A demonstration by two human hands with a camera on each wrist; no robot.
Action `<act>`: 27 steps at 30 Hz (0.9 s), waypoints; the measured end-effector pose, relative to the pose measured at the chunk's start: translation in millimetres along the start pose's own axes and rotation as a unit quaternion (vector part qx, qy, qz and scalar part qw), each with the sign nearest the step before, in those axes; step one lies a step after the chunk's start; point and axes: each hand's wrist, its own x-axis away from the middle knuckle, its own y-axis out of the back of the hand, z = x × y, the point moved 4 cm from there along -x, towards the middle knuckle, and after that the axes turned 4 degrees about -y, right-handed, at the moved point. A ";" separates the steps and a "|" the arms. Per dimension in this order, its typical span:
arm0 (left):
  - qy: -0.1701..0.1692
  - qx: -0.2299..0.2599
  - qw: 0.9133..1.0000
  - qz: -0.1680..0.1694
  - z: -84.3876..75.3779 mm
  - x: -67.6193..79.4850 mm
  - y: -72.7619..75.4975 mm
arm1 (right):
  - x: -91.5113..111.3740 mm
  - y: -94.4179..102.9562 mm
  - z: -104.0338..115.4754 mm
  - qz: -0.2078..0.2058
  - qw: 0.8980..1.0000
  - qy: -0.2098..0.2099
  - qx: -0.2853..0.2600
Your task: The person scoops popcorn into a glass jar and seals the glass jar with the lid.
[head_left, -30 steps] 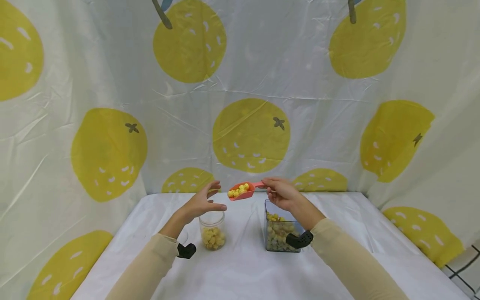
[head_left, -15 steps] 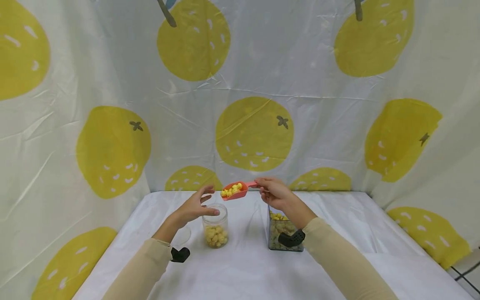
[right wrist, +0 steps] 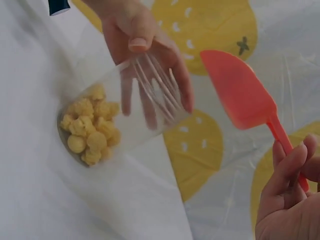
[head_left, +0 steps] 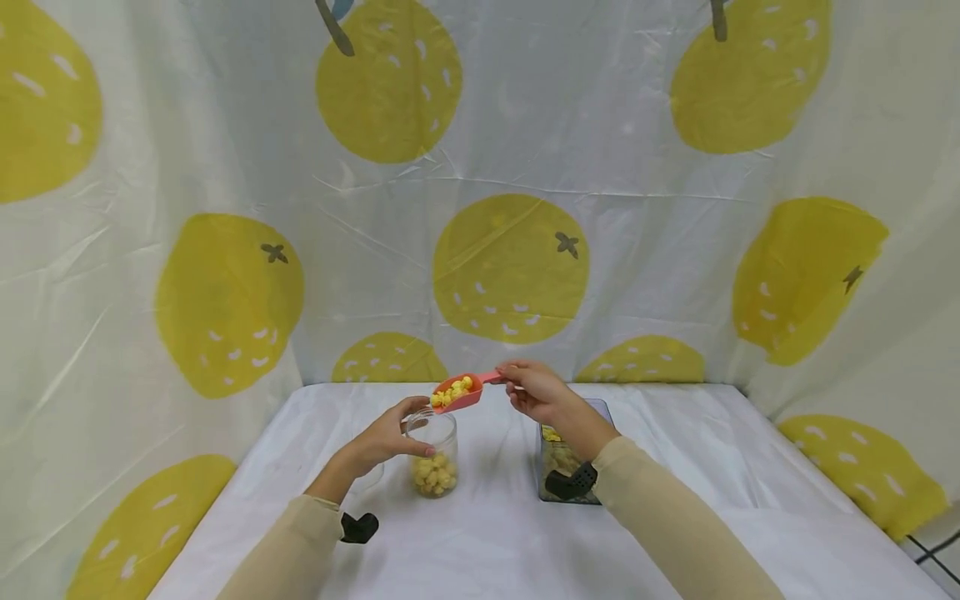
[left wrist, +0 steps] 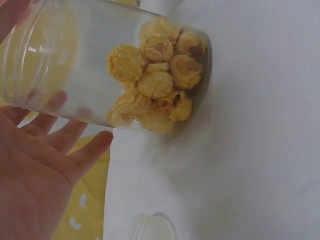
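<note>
A clear screw-top jar (head_left: pixel 446 437), part filled with yellow popcorn (left wrist: pixel 155 82), stands upright on the white-covered table. My left hand (head_left: pixel 375 442) holds the jar near its top, thumb on the near side and fingers spread round the far side. My right hand (head_left: pixel 542 398) grips the handle of a coral-pink scoop (right wrist: pixel 240 92), whose bowl carries a heap of popcorn (head_left: pixel 454 390). In the head view the scoop's tip overlaps the jar's rim, dipping slightly to the left. The right wrist view shows only the scoop's underside.
A clear rectangular bin (head_left: pixel 542 475) of popcorn stands to the right, partly hidden by my right forearm. A clear round lid (left wrist: pixel 155 229) lies left of the jar, mostly behind my left wrist. Lemon-printed cloth (head_left: pixel 510 267) hangs at the back and sides.
The scoop has moved left and lowered from beside the jar to its rim, its load still in the bowl. My left hand has come down from above the jar onto its side.
</note>
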 end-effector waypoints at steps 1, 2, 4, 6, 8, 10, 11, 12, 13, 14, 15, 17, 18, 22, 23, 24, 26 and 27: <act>-0.003 0.013 1.000 0.007 2.2 -0.3 -1.6 | 0.2 -0.6 -0.7 -0.002 1.000 0.001 0.004; -0.005 0.026 1.000 0.013 4.1 -0.5 -2.6 | 0.2 -1.5 -1.5 -0.002 1.000 0.000 0.007; -0.009 0.044 0.999 0.019 6.6 0.2 -3.8 | -0.6 -4.3 -3.3 0.001 1.000 0.000 0.012; -0.013 0.056 0.998 0.024 8.0 1.4 -4.1 | -1.8 -6.7 -5.5 0.001 1.000 -0.001 0.016; -0.015 0.058 0.998 0.024 8.6 3.0 -3.0 | -3.2 -9.7 -7.0 0.004 1.000 -0.004 0.018; -0.017 0.056 0.998 0.022 8.8 4.1 -1.6 | -4.6 -12.6 -7.4 0.009 1.000 -0.004 0.026; -0.018 0.055 0.998 0.022 8.9 4.4 -0.9 | -4.9 -13.8 -7.2 0.010 0.999 -0.005 0.031; -0.021 0.054 0.998 0.022 8.6 4.5 -0.2 | -5.4 -14.7 -6.9 0.011 0.999 -0.006 0.038; -0.022 0.054 0.998 0.023 8.1 4.3 0.2 | -5.6 -15.0 -6.5 0.009 0.999 -0.007 0.043; -0.023 0.054 0.998 0.025 7.8 3.9 0.2 | -5.7 -14.9 -6.1 0.006 0.999 -0.008 0.049; -0.025 0.055 0.998 0.027 7.5 3.3 0.1 | -5.6 -14.5 -5.5 0.001 0.999 -0.008 0.053; -0.028 0.053 0.998 0.030 6.8 2.5 -0.2 | -5.2 -13.5 -4.4 -0.009 0.998 -0.006 0.064; -0.027 0.052 0.998 0.028 7.0 1.9 -0.3 | -4.8 -13.3 -3.8 -0.011 0.998 -0.004 0.069; -0.026 0.050 0.998 0.028 8.2 0.7 -1.5 | -2.4 -13.2 -1.7 -0.009 0.997 0.001 0.080; -0.026 0.054 0.998 0.030 8.5 0.3 -2.1 | -1.7 -13.2 -1.3 -0.010 0.997 0.002 0.081; -0.027 0.056 0.998 0.033 8.5 0.0 -2.8 | -1.1 -13.0 -0.7 -0.010 0.997 0.003 0.082; -0.031 0.061 0.997 0.039 8.4 -0.5 -4.1 | -0.2 -12.8 0.1 -0.014 0.996 0.007 0.088; -0.030 0.064 0.997 0.040 8.4 -0.7 -4.6 | 0.2 -12.8 0.5 -0.016 0.996 0.010 0.092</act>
